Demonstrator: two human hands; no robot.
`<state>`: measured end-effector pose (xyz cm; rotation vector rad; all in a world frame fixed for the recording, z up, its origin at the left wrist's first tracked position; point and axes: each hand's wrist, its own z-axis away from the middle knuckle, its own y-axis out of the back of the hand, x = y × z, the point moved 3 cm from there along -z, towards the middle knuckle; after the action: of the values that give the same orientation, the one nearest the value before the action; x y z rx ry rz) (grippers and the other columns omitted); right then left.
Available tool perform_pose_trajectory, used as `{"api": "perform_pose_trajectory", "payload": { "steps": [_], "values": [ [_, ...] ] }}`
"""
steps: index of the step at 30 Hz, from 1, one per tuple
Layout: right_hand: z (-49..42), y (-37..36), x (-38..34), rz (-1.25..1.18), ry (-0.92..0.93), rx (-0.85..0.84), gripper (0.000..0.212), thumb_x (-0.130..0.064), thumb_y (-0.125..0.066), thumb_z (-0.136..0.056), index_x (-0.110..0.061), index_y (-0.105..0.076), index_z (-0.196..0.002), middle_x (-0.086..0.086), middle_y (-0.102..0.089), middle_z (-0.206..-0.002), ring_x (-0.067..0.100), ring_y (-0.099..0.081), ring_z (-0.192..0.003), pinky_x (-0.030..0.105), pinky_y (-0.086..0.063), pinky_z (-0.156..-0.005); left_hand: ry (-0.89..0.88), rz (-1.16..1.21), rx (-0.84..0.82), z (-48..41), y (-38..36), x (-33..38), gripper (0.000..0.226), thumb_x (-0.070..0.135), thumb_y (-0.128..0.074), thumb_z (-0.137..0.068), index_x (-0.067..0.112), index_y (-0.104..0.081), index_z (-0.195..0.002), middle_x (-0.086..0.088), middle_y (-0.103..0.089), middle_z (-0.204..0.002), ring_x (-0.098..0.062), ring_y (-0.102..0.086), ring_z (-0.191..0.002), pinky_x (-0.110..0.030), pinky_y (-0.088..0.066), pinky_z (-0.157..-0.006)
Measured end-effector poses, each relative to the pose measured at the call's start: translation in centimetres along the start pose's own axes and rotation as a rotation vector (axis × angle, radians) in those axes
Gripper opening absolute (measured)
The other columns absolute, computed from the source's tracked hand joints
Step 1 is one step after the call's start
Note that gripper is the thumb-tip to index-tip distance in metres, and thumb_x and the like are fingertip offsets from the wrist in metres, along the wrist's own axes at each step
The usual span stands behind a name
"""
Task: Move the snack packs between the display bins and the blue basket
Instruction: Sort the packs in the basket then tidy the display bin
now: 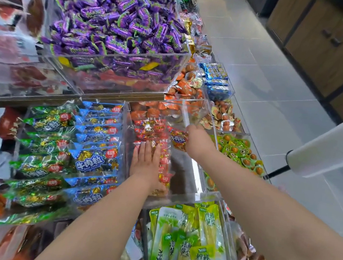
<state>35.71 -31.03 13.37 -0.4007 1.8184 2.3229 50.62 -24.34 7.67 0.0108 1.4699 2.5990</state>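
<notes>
A clear acrylic display bin point(181, 196) in the middle of the shelf holds a row of red snack packs point(151, 129) along its left side; its right side shows bare bottom. My left hand point(145, 163) lies flat on the red packs, fingers straight and pressing down. My right hand point(198, 142) is at the bin's far right and grips one red pack point(178, 140) with yellow lettering, held just above the bin floor. Its fingers are mostly hidden behind the pack. I cannot make out the blue basket.
Blue packs point(94, 159) and green packs point(42, 156) fill the bins to the left. Purple candies point(114, 24) fill the upper bin. Yellow-green packs point(186, 241) lie below. A white roll point(327, 146) juts in at right over the tiled aisle point(271, 77).
</notes>
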Motion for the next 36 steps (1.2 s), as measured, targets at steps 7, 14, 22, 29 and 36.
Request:
{"api": "perform_pose_trajectory", "payload": {
  "steps": [7, 14, 22, 29, 36],
  "values": [
    [-5.2, -2.8, 0.4, 0.746, 0.086, -0.077, 0.045, -0.023, -0.050, -0.091, -0.018, -0.048, -0.135, 0.012, -0.034, -0.142, 0.033, -0.023, -0.135, 0.046, -0.030, -0.107, 0.015, 0.004, -0.080, -0.6, 0.4, -0.2, 0.126, 0.038, -0.073, -0.077, 0.015, 0.030, -0.145, -0.020, 0.031, -0.153, -0.035, 0.027, -0.142, -0.046, 0.015, -0.114],
    [-6.5, -4.1, 0.3, 0.409, -0.021, 0.015, 0.050, -0.008, -0.049, -0.088, -0.009, -0.029, -0.133, 0.017, -0.030, -0.126, 0.032, -0.046, -0.115, 0.036, -0.047, -0.083, -0.051, 0.047, -0.044, -0.9, -0.1, -0.9, 0.136, 0.059, -0.075, -0.068, 0.017, 0.027, -0.147, -0.018, 0.030, -0.154, -0.033, 0.029, -0.142, -0.045, 0.017, -0.113],
    [-5.9, -7.8, 1.3, -0.005, -0.147, 0.012, 0.071, -0.017, -0.061, -0.086, -0.028, -0.014, -0.137, 0.017, 0.005, -0.150, 0.040, -0.047, -0.120, 0.041, -0.048, -0.087, -0.060, 0.067, -0.039, -1.3, -0.3, -0.9, 0.137, 0.062, -0.074, -0.067, 0.018, 0.027, -0.147, -0.017, 0.032, -0.153, -0.031, 0.031, -0.141, -0.042, 0.021, -0.109],
    [-7.5, -8.1, 1.5, -0.155, -0.149, -0.040, 0.076, -0.018, -0.064, -0.085, -0.023, -0.013, -0.141, 0.019, 0.010, -0.151, 0.043, -0.031, -0.133, 0.043, -0.038, -0.104, -0.064, 0.072, -0.007, -1.4, -0.5, -1.0, 0.136, 0.065, -0.073, -0.066, 0.019, 0.026, -0.147, -0.016, 0.032, -0.154, -0.031, 0.031, -0.141, -0.041, 0.023, -0.107],
    [-4.9, -7.5, 1.1, -0.488, -0.305, 0.276, 0.056, -0.009, -0.053, -0.083, -0.008, -0.031, -0.134, 0.009, -0.023, -0.139, 0.030, -0.036, -0.121, 0.025, -0.033, -0.091, -0.064, 0.069, -0.013, -2.0, -1.0, -0.9, 0.138, 0.082, -0.061, -0.060, 0.020, 0.028, -0.147, -0.018, 0.036, -0.151, -0.033, 0.034, -0.139, -0.044, 0.025, -0.105]
  ]
}}
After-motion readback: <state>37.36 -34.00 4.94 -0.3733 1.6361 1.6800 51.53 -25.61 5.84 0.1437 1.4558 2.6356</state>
